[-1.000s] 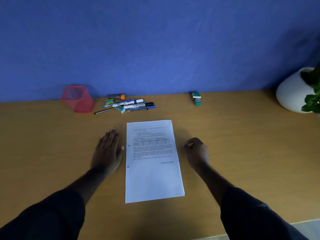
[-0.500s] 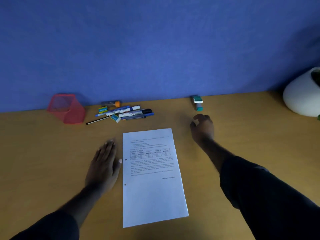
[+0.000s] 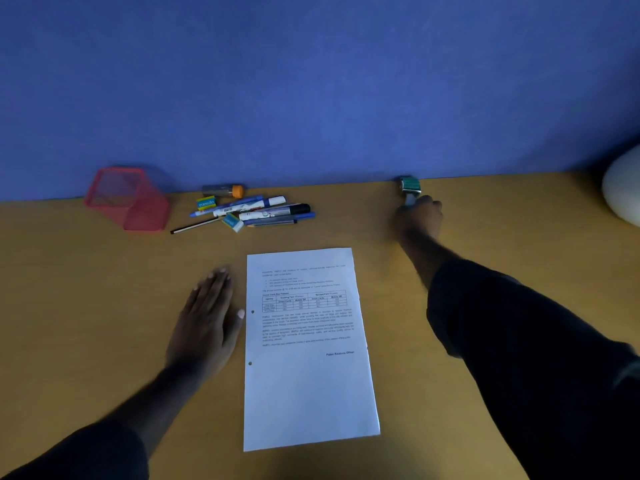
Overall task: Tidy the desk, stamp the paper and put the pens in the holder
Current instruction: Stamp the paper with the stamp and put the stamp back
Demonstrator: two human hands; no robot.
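Note:
A printed white paper [image 3: 308,375] lies in the middle of the wooden desk [image 3: 86,306]. My left hand [image 3: 207,323] rests flat on the desk just left of the paper, fingers apart. A small green stamp [image 3: 410,186] stands at the back against the blue wall. My right hand [image 3: 420,220] is stretched out to it, fingers closing around its lower part. At the back left lies a pile of pens and markers [image 3: 256,211], beside a pink mesh pen holder [image 3: 130,199] lying on its side.
Small erasers [image 3: 232,221] and an orange-capped tube [image 3: 225,190] are mixed in with the pens. A white round vase [image 3: 623,188] stands at the far right edge. The blue wall closes off the back of the desk.
My right hand has gone from beside the paper forward and right to the stamp and now touches it. My left hand has stayed flat. The camera has tipped forward.

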